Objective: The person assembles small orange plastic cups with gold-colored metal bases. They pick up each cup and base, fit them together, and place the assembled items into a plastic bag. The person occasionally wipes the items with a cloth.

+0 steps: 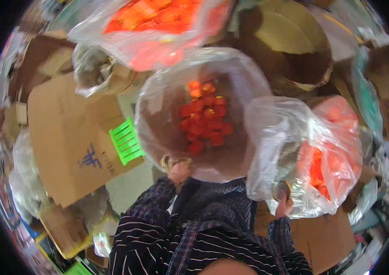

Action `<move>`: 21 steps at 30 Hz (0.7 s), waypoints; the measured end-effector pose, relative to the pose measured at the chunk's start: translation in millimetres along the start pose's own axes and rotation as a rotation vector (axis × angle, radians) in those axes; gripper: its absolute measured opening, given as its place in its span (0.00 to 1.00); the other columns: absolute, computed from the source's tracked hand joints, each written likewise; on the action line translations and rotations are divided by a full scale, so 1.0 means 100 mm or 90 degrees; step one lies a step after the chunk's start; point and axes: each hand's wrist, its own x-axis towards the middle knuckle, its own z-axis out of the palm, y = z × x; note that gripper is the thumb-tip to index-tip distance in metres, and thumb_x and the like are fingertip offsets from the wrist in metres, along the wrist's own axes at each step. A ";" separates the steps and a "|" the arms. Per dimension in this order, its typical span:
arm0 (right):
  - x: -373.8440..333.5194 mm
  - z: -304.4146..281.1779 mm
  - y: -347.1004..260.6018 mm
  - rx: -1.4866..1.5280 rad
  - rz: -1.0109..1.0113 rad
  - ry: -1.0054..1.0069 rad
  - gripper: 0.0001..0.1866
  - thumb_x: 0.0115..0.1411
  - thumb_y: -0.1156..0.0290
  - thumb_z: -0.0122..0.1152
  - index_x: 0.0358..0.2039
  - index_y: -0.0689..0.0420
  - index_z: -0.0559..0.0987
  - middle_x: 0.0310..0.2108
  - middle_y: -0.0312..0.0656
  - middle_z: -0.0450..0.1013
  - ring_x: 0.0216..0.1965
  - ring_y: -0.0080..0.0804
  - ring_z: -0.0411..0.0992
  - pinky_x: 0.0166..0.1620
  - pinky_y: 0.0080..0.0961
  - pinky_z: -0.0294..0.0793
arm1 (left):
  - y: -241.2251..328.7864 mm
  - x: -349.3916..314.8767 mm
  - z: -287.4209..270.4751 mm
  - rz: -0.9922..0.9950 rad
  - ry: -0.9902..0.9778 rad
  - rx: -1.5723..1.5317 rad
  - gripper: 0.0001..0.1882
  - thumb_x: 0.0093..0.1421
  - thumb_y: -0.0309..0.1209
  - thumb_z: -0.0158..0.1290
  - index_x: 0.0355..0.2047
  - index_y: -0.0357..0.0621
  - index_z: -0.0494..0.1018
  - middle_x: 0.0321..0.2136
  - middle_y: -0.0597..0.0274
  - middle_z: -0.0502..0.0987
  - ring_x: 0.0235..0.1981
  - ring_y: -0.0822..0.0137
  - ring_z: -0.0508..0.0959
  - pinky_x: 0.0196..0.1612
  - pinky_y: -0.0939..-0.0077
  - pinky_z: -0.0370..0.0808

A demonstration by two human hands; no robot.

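Note:
My left hand (179, 172) is closed at the near left rim of a large round bin lined with a clear plastic bag (160, 107). Small tan-gold pieces (167, 161) show at its fingers, too blurred to name. Inside the bin lies a heap of small red cup-like pieces (206, 121), some with gold edges. Off to the right, my right hand (284, 208) grips a round dark piece with a gold rim (281, 190). It is beside a clear bag of red-orange pieces (327, 160).
At the far side, another clear bag (153, 20) holds orange-red pieces. A round brown container (295, 41) stands at the far right. Leftward are a small lined container (96, 68), a flattened cardboard box (73, 137) and a bright green slatted plastic piece (126, 141).

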 end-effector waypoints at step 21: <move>-0.53 1.19 0.28 0.355 0.517 -0.492 0.21 0.70 0.73 0.41 0.62 0.56 0.65 0.60 0.43 0.64 0.61 0.34 0.62 0.62 0.34 0.64 | -0.02 -2.80 -3.31 0.205 0.105 -0.164 0.09 0.42 0.31 0.57 0.25 0.42 0.75 0.25 0.58 0.75 0.33 0.54 0.78 0.36 0.60 0.75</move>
